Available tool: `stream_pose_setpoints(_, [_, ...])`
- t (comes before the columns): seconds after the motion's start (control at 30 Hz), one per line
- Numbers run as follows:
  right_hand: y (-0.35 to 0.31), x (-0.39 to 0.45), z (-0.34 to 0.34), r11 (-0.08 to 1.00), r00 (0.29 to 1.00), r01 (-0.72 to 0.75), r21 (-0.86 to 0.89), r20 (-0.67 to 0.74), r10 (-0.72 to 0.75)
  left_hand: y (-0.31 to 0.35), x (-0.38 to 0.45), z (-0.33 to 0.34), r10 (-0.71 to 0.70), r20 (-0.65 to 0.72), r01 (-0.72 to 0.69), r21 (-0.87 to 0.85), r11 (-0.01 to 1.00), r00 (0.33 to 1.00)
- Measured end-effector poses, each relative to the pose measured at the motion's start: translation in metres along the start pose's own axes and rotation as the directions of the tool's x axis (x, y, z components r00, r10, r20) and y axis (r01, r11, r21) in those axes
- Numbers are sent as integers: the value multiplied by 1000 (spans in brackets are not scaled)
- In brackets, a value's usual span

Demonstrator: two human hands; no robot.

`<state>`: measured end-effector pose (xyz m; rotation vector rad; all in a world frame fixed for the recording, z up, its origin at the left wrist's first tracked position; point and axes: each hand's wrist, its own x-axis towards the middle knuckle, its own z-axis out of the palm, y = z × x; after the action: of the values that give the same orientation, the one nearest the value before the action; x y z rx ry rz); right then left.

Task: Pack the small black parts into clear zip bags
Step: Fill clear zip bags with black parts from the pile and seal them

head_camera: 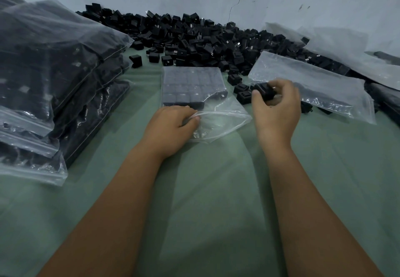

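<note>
Green cloth covers the table. Nearest, the left hand (173, 122) pinches the open mouth of the bag (203, 103), whose long axis runs away from it. Just right, the right hand (276, 105) grips one part (262, 90), closer to that mouth than the pile (194, 38) beyond.

Dim cool light, soft focus, wide-angle edge bending, faint glare
</note>
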<state>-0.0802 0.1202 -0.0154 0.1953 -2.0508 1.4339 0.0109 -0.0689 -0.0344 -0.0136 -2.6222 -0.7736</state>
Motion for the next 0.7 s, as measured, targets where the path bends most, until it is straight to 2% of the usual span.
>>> stream_pose_setpoints(0.1, [-24,-24,8,961,970,216,170,71,-231,-1,0,2,3,-11,-3,-24,1000,1000])
stream_pose_setpoints(0.2, [-39,-53,21,898,861,382,219,268,-432,0,0,0,4,-6,-4,-86,996,1000])
stream_pose_setpoints(0.27, [-43,-64,27,867,784,450,211,372,-498,0,0,-1,-9,2,9,-139,990,1000])
stream_pose_setpoints(0.43, [-41,-56,24,764,695,645,19,402,-596,-1,0,0,-91,-14,85,-247,965,996])
stream_pose_setpoints(0.5, [-41,-52,22,719,648,694,-22,455,-611,-2,0,2,-137,-33,120,-306,944,990])
stream_pose_setpoints(0.63, [-42,-54,22,681,562,727,-82,640,-523,0,0,1,-196,-62,157,-389,908,979])
stream_pose_setpoints(0.7, [-40,-54,23,662,545,737,-137,700,-461,2,-1,0,-192,-89,140,-408,902,977])
